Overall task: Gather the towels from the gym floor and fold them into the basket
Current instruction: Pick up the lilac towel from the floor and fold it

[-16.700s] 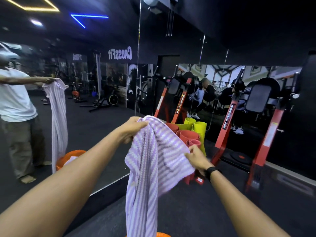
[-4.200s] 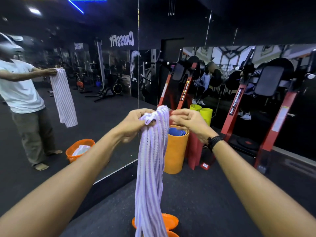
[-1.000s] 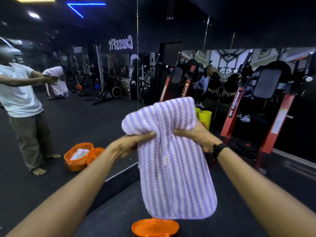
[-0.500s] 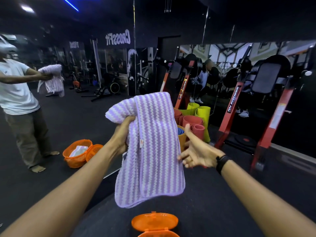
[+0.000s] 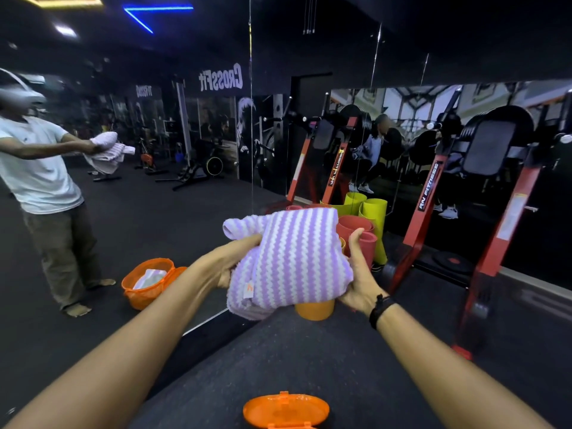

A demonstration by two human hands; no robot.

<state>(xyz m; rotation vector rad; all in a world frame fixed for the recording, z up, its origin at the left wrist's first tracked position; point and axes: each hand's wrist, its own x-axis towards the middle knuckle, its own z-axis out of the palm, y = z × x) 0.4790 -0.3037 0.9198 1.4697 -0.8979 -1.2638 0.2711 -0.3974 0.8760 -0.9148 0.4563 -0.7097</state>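
A purple and white zigzag-striped towel point(image 5: 291, 258), folded into a thick bundle, hangs in the air in front of me at chest height. My left hand point(image 5: 233, 261) grips its left edge, thumb on top. My right hand point(image 5: 360, 274) cups the right side and underside of the bundle, fingers partly hidden beneath it. The orange basket's open lid point(image 5: 286, 410) shows at the bottom edge, directly below the towel; the basket's body is out of frame.
A wall mirror point(image 5: 139, 196) on the left reflects me, the towel and the orange basket. Rolled red, yellow and orange mats point(image 5: 365, 224) stand just behind the towel. A red weight machine frame point(image 5: 501, 243) rises on the right. Dark rubber floor point(image 5: 309, 360) spreads below.
My right hand, open and off the towel half a second ago, has come in under its right side. The hanging end is folded up, so the towel is a shorter, thicker bundle, held lower.
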